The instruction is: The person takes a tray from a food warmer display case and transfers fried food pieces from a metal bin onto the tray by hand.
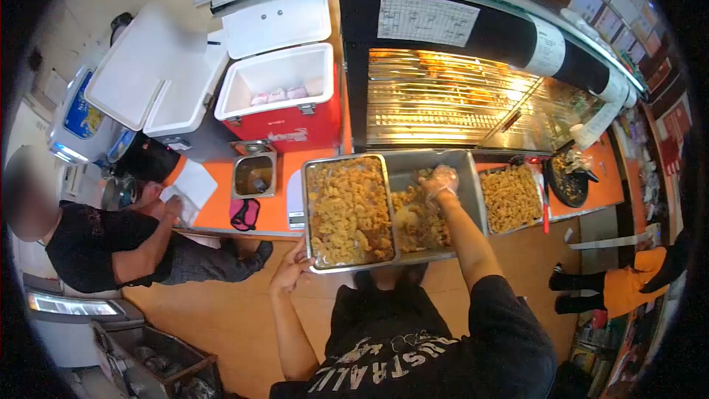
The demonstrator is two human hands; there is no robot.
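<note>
My left hand (290, 272) is closed on the near left corner of a shallow metal tray (347, 269) filled with golden battered food pieces (347, 210). This tray rests over the left part of a deeper metal pan (476, 192). In a clear plastic glove, my right hand (441, 181) reaches into the pan, its fingers curled down at more battered pieces (417, 225); the fingertips are partly hidden. The pan holds loose crumbs as well.
Another tray of battered pieces (511, 199) lies at the right, beside red-handled tongs (546, 210) and a black bowl (569, 181). Behind stand a lit warming cabinet (450, 100) and a red cooler (292, 129). A co-worker (111, 244) is at the left.
</note>
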